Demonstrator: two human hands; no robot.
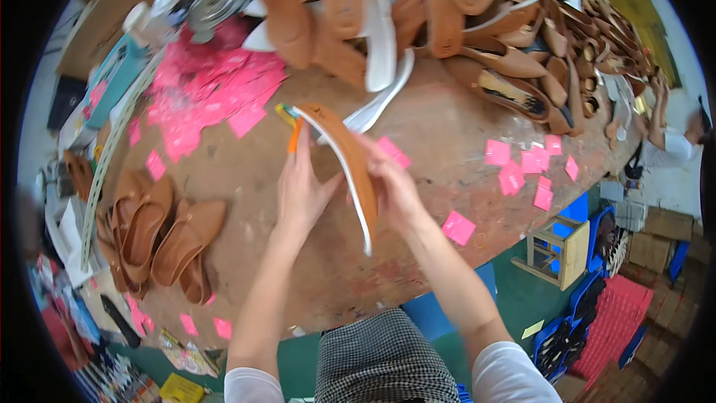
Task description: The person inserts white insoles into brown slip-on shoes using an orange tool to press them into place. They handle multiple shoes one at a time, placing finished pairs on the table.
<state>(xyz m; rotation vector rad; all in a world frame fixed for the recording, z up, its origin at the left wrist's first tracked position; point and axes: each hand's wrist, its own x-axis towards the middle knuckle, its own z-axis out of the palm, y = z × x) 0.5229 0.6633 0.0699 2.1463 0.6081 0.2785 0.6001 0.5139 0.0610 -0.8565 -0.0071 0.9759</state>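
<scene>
**Sole held edge-up over the bench: slip and smear risks**

Both hands meet above the worn wooden table [447, 127]. The right hand [395, 190] is closed on a tan shoe sole with a white edge [347, 160], fingers wrapped round its middle, thumb on the near face. The sole stands on edge and tilted, its toe end beyond the fingertips and its heel end hanging below the palm.

The left hand [302, 190] pinches an orange-handled tool [295, 134], probably a small brush or pen; its tip lies just past the fingertips, next to the sole's toe end. Contact between them can't be made out.

Risks, as judged:
- The sole is gripped at the middle only, so pressure from the tool at the far end could swing it in the fingers.
- A slipped stroke would mark the tan face.
- Loose pink paper tags [212, 97] lie beyond the left fingertips and others right of the right hand; a dropped sole could land on them.
- The heap of tan shoes [477, 22] beyond both hands looks loosely stacked.
</scene>
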